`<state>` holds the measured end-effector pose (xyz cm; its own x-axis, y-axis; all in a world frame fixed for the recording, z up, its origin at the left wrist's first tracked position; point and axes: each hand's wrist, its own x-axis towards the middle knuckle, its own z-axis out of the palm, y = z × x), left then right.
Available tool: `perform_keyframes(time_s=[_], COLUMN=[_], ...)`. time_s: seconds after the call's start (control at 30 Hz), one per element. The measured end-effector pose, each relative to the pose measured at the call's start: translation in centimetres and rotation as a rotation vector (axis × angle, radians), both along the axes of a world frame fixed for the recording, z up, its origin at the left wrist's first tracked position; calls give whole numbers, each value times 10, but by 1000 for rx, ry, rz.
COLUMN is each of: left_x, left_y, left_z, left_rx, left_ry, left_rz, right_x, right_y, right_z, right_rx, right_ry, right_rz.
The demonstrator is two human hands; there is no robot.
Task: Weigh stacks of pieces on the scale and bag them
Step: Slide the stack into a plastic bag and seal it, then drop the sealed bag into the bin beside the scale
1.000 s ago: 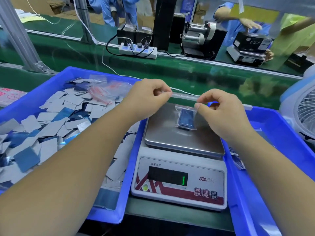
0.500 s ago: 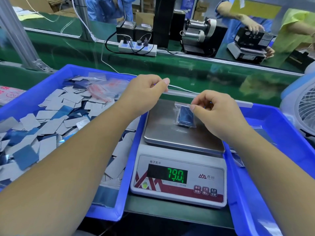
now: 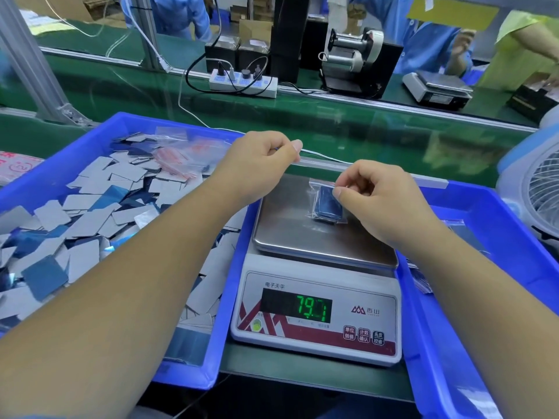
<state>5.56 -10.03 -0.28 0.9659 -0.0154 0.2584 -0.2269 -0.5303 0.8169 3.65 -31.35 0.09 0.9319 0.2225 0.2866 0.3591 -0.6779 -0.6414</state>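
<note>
Clear bag (image 3: 326,204) of blue pieces on scale (image 3: 317,237), pinched by right hand (image 3: 381,198); left hand (image 3: 257,164) clenched, contents unclear.

— What lies behind the worktop (image 3: 296,376)?

— A green conveyor belt (image 3: 332,128) runs across, edged by an aluminium rail (image 3: 393,105). A slanted aluminium post (image 3: 33,68) stands at the far left.

— Anything on the far side?

— A white power strip (image 3: 243,83) with black cables plugged in, two black boxes (image 3: 236,54) behind it, a tape dispenser machine (image 3: 354,54), and a second scale (image 3: 435,87) further right.

— People?

— Workers in blue smocks (image 3: 423,40) stand beyond, and one in a yellow-green top (image 3: 520,49). A white fan (image 3: 541,189) sits at the right edge. The light is bright and even.
</note>
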Motion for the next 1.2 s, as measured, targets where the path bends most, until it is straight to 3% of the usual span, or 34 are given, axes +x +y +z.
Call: perform_keyframes(time_s=[0.2, 0.37, 0.53, 0.73, 0.87, 0.97, 1.07, 1.2], left_x=[1, -3, -6, -11, -21, -26, -28, -29], left_y=[-4, -18, -41, -76, -115, -136, -143, -144], left_z=[-4, -2, 12, 38, 41, 35, 30, 24], left_rx=[16, 64, 193, 227, 159, 194, 218, 228], left_ry=[-14, -40, -55, -125, -109, -87, -61, -29], left_rz=[-27, -80, -150, -227, -344, -389, -414, -430], right_x=[-2, -10, -13, -9, -2, -4, -6, -6], right_y=[2, 16, 18, -17, -72, -103, -114, -118], right_z=[0, 3, 6, 32, 38, 26, 13, 16], right_rx=[-93, -545, -720, -770, -697, -725, -811, -732], right_ry=[-16, -23, -51, -49, -11, 159, 381, 384], right_rz=[26, 65, -5, 27, -135, -258, -230, -299])
